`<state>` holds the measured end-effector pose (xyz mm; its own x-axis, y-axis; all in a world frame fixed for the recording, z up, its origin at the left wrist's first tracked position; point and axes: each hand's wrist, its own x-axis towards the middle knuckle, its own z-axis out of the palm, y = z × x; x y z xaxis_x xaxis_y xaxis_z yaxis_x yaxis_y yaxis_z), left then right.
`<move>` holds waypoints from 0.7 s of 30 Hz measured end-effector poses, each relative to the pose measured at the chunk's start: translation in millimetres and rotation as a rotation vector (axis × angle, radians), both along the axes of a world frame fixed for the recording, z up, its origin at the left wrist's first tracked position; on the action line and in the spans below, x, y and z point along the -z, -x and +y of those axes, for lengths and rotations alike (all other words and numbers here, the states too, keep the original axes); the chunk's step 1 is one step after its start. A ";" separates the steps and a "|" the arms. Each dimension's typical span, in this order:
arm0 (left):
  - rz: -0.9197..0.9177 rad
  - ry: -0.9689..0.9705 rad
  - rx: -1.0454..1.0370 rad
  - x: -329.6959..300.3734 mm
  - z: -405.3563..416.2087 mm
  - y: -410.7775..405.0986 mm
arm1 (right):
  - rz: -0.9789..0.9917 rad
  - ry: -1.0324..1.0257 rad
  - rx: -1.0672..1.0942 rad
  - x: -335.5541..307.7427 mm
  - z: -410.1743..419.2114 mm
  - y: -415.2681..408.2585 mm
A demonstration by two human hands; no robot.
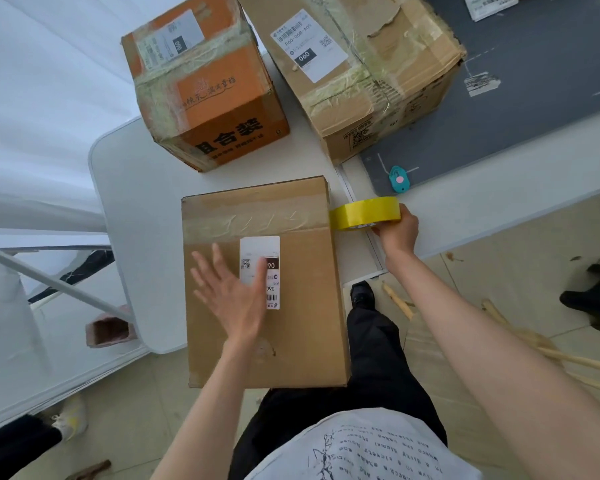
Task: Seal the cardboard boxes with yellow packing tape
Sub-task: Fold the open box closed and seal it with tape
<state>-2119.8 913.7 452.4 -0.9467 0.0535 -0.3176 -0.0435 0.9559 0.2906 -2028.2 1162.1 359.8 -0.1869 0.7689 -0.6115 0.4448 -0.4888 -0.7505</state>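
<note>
Beside box [291, 341]: right hand [397, 233] grips tape roll [371, 213] | left hand [232, 292] flat, fingers spread

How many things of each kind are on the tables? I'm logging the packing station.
Cardboard boxes: 3, the near box under the left hand, the orange box, the big brown box
Yellow tape roll: 1, gripped by the right hand
Teal cutter: 1
Total: 5

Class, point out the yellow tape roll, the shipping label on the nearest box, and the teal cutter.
yellow tape roll [371, 212], head view, outer yellow band.
shipping label [257, 247], head view, blank upper part.
teal cutter [399, 180], head view, pink centre button.
</note>
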 end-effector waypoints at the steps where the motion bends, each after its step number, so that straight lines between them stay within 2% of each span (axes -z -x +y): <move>1: -0.005 0.015 -0.017 -1.2 -14.2 5.9 | -0.021 -0.010 0.013 1.0 -1.1 1.9; 6: -0.066 -0.002 -0.032 -2.4 -54.2 23.1 | -0.177 -0.012 0.103 -1.8 -8.7 -2.0; 9: -0.079 0.012 -0.021 -2.1 -55.5 26.1 | -0.163 0.059 0.206 -12.0 -32.1 -14.2; 14: -0.081 0.040 -0.006 -0.7 -58.5 25.4 | 0.033 0.396 -0.198 -19.1 -82.7 -22.0; 21: -0.105 0.044 -0.084 1.9 -61.3 19.8 | -0.009 0.331 -0.368 -18.9 -96.7 -14.5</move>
<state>-2139.6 852.4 450.5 -0.9085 -0.0407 -0.4158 -0.1518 0.9594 0.2376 -2013.7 1065.4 378.8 -0.4028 0.4173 -0.8146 0.6385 -0.5096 -0.5767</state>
